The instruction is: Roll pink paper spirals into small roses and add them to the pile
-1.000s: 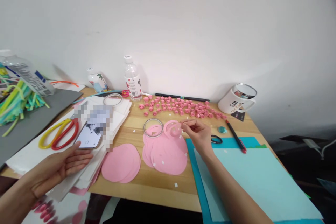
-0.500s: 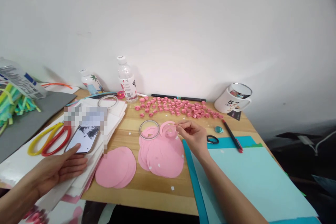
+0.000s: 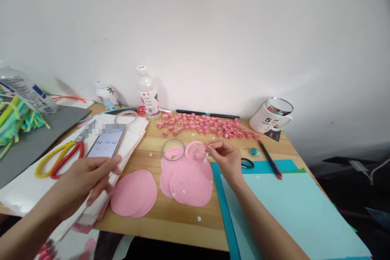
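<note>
My right hand [image 3: 226,157] pinches the end of a pink paper spiral [image 3: 195,150], held just above a stack of pink paper circles [image 3: 186,175]. A clear glass ring [image 3: 173,150] rests on that stack to the left. My left hand [image 3: 82,180] hovers over a phone [image 3: 105,144] lying on white sheets [image 3: 27,187]; its fingers are blurred and spread, holding nothing that I can see. The phone screen shows digits. More pink circles [image 3: 134,193] lie between my two hands.
Many small pink paper rolls [image 3: 201,125] lie in rows near the wall. Yellow and red scissors [image 3: 57,157], two water bottles [image 3: 148,92], a white mug [image 3: 269,119], a red pen [image 3: 268,157], a black pen [image 3: 207,113] and teal paper sheets [image 3: 289,211] lie around.
My left hand lifted and moved right over the phone's lower end. The phone screen changed from a picture to digits. My right hand kept its pinch on the spiral.
</note>
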Motion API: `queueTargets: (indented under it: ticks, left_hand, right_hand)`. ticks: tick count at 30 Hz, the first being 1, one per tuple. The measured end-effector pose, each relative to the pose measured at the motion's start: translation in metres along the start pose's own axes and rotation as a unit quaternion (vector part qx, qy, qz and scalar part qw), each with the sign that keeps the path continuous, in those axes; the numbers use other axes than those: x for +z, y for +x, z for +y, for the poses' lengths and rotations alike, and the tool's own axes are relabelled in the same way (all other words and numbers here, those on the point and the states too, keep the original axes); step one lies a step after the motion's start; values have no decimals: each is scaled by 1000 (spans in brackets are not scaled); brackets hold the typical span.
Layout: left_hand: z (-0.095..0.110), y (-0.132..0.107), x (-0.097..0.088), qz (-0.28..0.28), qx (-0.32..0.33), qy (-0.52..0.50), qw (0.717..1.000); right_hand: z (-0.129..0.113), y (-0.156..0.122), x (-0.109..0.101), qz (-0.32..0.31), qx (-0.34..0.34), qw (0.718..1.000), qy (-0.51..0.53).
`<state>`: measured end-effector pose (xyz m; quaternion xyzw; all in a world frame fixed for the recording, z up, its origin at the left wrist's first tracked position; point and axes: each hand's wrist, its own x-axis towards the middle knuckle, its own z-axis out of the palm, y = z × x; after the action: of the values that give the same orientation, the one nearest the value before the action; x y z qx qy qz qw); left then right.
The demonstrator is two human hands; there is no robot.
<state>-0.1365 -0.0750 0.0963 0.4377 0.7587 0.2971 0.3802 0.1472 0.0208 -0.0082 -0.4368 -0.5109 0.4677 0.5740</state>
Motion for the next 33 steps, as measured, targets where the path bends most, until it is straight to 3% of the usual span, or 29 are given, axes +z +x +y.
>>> queueTargets:
  ticks: [2, 4, 7, 10, 12, 15, 18, 20, 22, 27, 33]
  left_hand:
    - [21, 5, 9, -73, 64, 53, 994]
    - [47, 12, 19, -40, 169, 85, 981]
    - [87, 24, 40, -12, 291, 43, 956]
    - [110, 38, 77, -11, 358, -46, 932]
    - [107, 50, 109, -57, 384, -56, 920]
    - [80, 70, 153, -150, 445, 21, 883]
    - [49, 83, 177, -126, 444, 18, 887]
    - [36, 87, 181, -70, 427, -1, 901]
    - [30, 88, 180, -58, 412, -22, 909]
    - [23, 84, 177, -132, 312, -111, 934]
    - [17, 78, 181, -147, 282, -214, 924]
  right_hand:
    - [-1, 0, 1, 5, 5, 1000, 7]
    - [-2, -1, 1, 9, 10, 1000, 17]
    - [-4, -1, 2, 8, 16, 1000, 25]
    - [-4, -1, 3, 9, 26, 999, 30]
    - [-3, 1, 2, 21, 32, 999, 34]
    - [2, 5, -1, 44, 29, 998, 32]
    - [7, 7, -4, 55, 30, 998, 17]
    - [8, 7, -4, 51, 42, 998, 10]
    - [8, 6, -4, 43, 53, 998, 11]
    - [6, 4, -3, 36, 57, 998, 9]
    - [6, 4, -1, 34, 63, 997, 4]
